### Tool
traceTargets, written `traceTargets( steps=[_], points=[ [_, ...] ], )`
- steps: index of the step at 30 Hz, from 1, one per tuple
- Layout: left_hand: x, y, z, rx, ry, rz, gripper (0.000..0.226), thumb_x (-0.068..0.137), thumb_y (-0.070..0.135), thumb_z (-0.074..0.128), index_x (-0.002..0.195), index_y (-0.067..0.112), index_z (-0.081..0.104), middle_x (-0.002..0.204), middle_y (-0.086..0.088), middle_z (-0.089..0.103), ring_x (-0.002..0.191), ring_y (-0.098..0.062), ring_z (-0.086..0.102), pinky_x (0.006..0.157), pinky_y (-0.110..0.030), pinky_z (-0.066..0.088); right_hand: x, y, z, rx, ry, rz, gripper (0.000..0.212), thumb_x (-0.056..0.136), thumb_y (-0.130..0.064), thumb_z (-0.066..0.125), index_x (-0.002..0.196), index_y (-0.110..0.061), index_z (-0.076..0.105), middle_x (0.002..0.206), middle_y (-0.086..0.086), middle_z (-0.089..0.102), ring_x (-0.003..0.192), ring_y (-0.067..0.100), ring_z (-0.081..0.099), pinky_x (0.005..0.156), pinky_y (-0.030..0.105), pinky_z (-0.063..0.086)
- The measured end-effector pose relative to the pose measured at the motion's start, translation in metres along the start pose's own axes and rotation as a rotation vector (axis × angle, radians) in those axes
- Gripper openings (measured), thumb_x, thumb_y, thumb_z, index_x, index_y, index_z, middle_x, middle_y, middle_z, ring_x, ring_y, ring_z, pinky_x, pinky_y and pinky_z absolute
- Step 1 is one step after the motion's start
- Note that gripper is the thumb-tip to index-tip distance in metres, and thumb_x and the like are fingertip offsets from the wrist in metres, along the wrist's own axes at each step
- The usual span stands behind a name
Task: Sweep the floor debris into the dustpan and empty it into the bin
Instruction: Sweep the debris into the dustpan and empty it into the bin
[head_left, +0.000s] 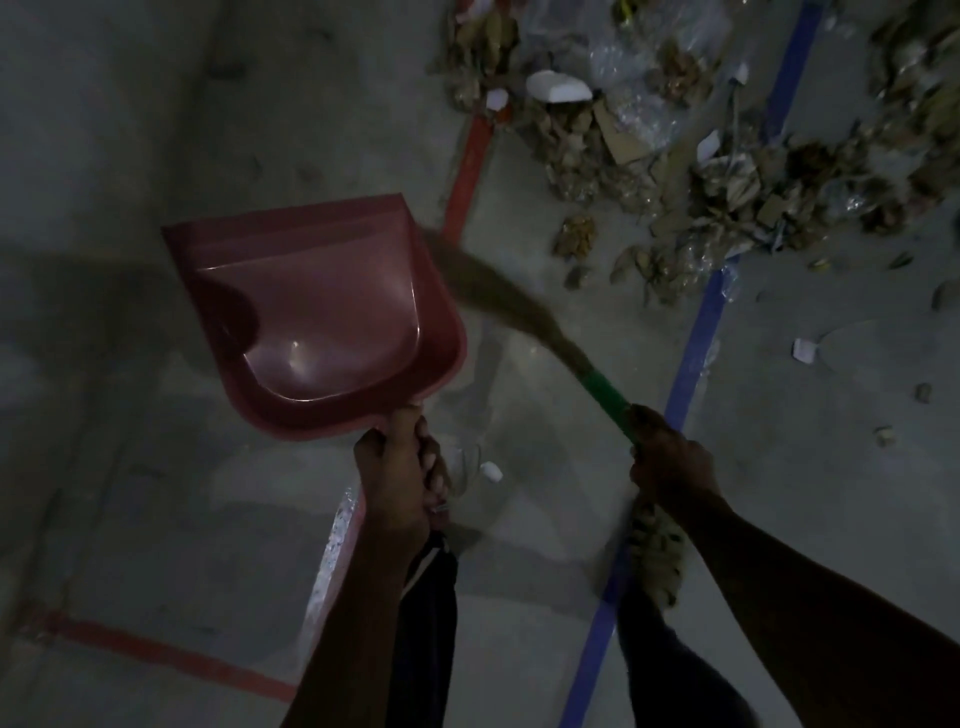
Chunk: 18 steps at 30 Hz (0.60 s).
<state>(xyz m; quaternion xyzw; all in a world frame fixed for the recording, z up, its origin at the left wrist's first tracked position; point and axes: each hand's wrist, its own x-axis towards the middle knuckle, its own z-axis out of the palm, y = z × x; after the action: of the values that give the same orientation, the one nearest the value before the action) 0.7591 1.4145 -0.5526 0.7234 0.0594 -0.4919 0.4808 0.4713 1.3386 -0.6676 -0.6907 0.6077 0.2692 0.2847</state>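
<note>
A red plastic dustpan (317, 317) is held above the concrete floor, its pan empty and its mouth pointing away from me. My left hand (397, 467) grips its handle at the near end. My right hand (670, 457) grips the green handle of a grass broom (498, 306). The blurred brown bristles reach to the dustpan's right edge. A large pile of debris (675, 156), dry leaves, cardboard scraps, clear plastic and white pieces, lies on the floor at the upper right, beyond the broom.
Red tape lines (467, 171) and a blue tape line (696, 343) cross the grey floor. Small scraps lie scattered at the right (802, 351), and a white bit (491, 472) sits between my hands. My legs and feet show below my arms. No bin is in view.
</note>
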Motion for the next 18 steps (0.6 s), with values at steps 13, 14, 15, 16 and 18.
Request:
traceTargets(
  steps=[13, 14, 15, 16, 18],
  points=[
    [-0.096, -0.137, 0.036, -0.245, 0.298, -0.046, 0.041, 0.098, 0.036, 0.053, 0.061, 0.022, 0.043, 0.045, 0.002, 0.034, 0.030, -0.013, 0.032, 0.048, -0.021, 0.024, -0.013, 0.105, 0.024, -0.020, -0.103, -0.594, 0.058, 0.093, -0.012, 0.055, 0.148, -0.022, 0.043, 0.157, -0.003, 0.035, 0.099, 0.033, 0.066, 0.080, 0.045, 0.057],
    [-0.100, -0.146, 0.040, -0.271, 0.331, -0.079, 0.038, 0.098, 0.037, 0.053, 0.064, 0.023, 0.044, 0.047, 0.003, 0.035, 0.030, -0.012, 0.033, 0.049, -0.019, 0.025, -0.015, 0.111, 0.033, -0.093, -0.173, -0.651, 0.059, 0.093, -0.012, 0.055, 0.149, -0.022, 0.041, 0.157, -0.003, 0.034, 0.104, 0.032, 0.064, 0.083, 0.044, 0.056],
    [-0.103, -0.155, 0.043, -0.297, 0.365, -0.106, 0.035, 0.097, 0.037, 0.054, 0.067, 0.024, 0.045, 0.047, 0.003, 0.036, 0.031, -0.011, 0.034, 0.048, -0.017, 0.025, -0.017, 0.116, 0.040, -0.157, -0.239, -0.685, 0.060, 0.093, -0.012, 0.054, 0.150, -0.022, 0.039, 0.157, -0.004, 0.033, 0.111, 0.031, 0.062, 0.088, 0.042, 0.054],
    [-0.107, -0.162, 0.048, -0.321, 0.396, -0.117, 0.033, 0.098, 0.035, 0.055, 0.068, 0.023, 0.044, 0.047, 0.004, 0.036, 0.031, -0.011, 0.034, 0.044, -0.015, 0.026, -0.018, 0.120, 0.045, -0.212, -0.300, -0.688, 0.062, 0.094, -0.014, 0.053, 0.152, -0.024, 0.035, 0.158, -0.005, 0.032, 0.118, 0.028, 0.058, 0.094, 0.040, 0.051],
    [-0.111, -0.178, 0.054, -0.358, 0.421, -0.116, 0.034, 0.097, 0.032, 0.056, 0.067, 0.023, 0.044, 0.047, 0.003, 0.036, 0.031, -0.011, 0.032, 0.039, -0.014, 0.026, -0.014, 0.133, 0.048, -0.326, -0.407, -0.640, 0.065, 0.095, -0.020, 0.052, 0.155, -0.028, 0.028, 0.159, -0.005, 0.030, 0.129, 0.026, 0.050, 0.103, 0.038, 0.045]
  ],
)
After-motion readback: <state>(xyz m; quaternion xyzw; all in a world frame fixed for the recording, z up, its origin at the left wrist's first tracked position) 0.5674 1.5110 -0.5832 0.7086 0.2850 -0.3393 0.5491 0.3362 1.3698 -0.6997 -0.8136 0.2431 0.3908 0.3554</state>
